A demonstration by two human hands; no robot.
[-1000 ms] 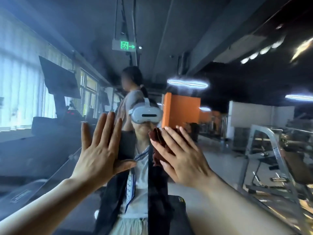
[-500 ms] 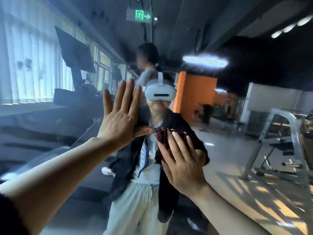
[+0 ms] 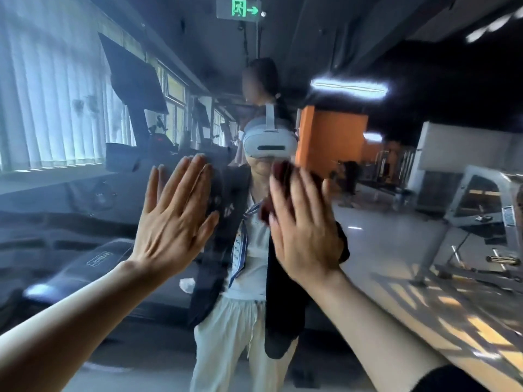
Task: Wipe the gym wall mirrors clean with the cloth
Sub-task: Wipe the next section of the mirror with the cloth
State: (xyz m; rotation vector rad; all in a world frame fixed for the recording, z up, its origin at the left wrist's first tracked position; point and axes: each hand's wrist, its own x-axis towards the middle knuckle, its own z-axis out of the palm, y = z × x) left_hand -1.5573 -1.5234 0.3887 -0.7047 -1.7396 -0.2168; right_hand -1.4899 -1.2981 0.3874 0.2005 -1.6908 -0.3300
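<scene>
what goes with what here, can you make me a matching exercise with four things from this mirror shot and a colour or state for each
Things:
1. left hand
2. cloth
3. exit sign
4. pillar

States:
a. orange, in the reflection
b. dark red, pressed to the glass under the right hand
c. bare, flat on the mirror, fingers straight
d. lit green, hanging from the ceiling

Pairs: 1-c, 2-b, 3-d, 4-a

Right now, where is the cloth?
In the head view, the dark red cloth is right of centre, pressed on the mirror under the right hand, beside the flat left hand.
</scene>
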